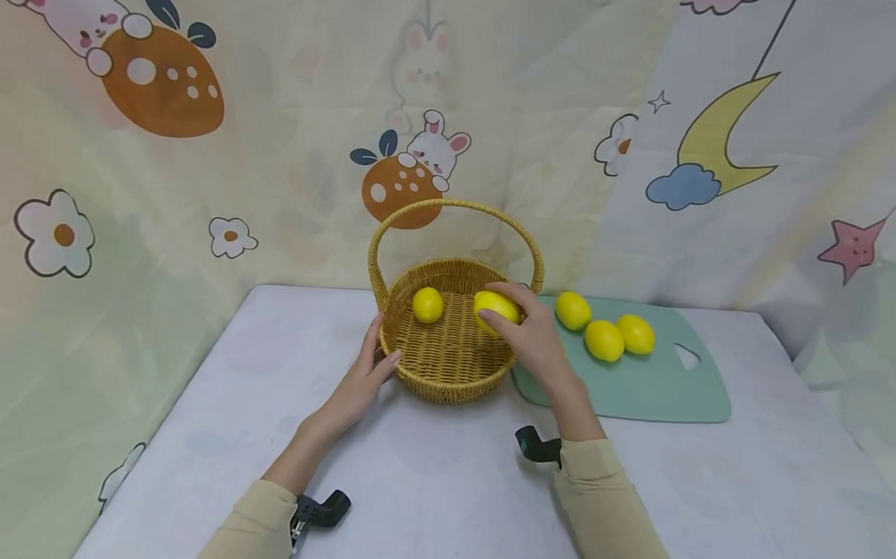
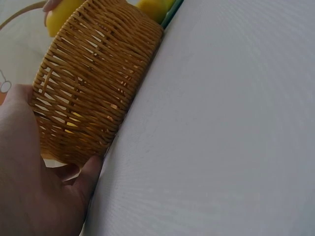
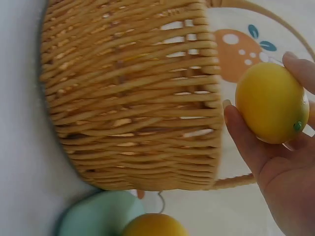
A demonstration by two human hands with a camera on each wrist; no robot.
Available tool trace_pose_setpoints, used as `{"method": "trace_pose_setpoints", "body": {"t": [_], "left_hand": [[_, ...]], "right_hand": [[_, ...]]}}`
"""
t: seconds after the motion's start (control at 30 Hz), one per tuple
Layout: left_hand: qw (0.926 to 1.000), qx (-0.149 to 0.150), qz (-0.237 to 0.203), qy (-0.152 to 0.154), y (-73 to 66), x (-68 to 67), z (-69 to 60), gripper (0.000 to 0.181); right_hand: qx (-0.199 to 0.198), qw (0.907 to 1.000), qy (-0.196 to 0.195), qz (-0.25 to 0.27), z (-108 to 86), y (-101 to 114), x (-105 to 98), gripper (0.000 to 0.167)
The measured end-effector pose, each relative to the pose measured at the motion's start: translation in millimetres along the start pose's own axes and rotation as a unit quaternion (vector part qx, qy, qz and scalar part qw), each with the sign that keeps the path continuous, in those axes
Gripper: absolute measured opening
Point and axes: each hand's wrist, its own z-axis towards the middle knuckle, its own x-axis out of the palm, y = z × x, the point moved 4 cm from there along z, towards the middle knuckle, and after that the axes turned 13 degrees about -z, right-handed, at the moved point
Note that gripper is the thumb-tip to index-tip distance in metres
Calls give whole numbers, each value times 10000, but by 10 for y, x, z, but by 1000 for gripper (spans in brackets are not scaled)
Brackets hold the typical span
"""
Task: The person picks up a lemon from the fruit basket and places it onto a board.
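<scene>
A round wicker basket (image 1: 454, 391) with a tall arched handle stands at the back middle of the table. Its left side is held by my left hand (image 1: 357, 384), thumb at the front; in the left wrist view this hand (image 2: 44, 162) lies against the woven wall. My right hand (image 1: 531, 337) grips a yellow lemon (image 1: 495, 308) over the basket's right side. From the right wrist, that lemon (image 3: 271, 103) appears above the rim between thumb and fingers. Inside the basket, at the left, lies another lemon (image 1: 428, 304).
Right of the basket lies a green cutting board (image 1: 661, 397) with a handle hole. Three lemons rest on it: one at the back (image 1: 573, 310), one nearer the front (image 1: 604, 341) and one to the right (image 1: 637, 334). A printed cloth (image 1: 303, 156) hangs behind the white table (image 1: 423, 495).
</scene>
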Motion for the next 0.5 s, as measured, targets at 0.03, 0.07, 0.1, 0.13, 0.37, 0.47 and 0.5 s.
{"method": "trace_pose_setpoints", "body": {"t": [0.03, 0.07, 0.1, 0.13, 0.37, 0.47, 0.5], "left_hand": [[10000, -4, 8, -5, 0, -1, 0, 73], [10000, 1, 14, -8, 0, -1, 0, 73], [10000, 7, 14, 0, -1, -1, 0, 73], [10000, 8, 10, 3, -2, -2, -1, 73], [10000, 56, 38, -28, -5, -2, 0, 74], [10000, 19, 41, -53, -3, 0, 6, 73], [10000, 19, 40, -43, -5, 2, 8, 73]], "right_hand": [[-45, 10000, -14, -10, -16, 77, -44, 41], [-76, 10000, -28, -24, -30, 145, -86, 41], [-84, 9999, -53, -48, -43, 202, -126, 41], [-72, 9999, -64, -67, -54, 255, -164, 40], [-26, 9999, -47, -146, 1, 80, -202, 42], [-67, 9998, -40, -162, 6, 41, -220, 43], [-73, 9998, -39, -172, 3, 39, -232, 43]]}}
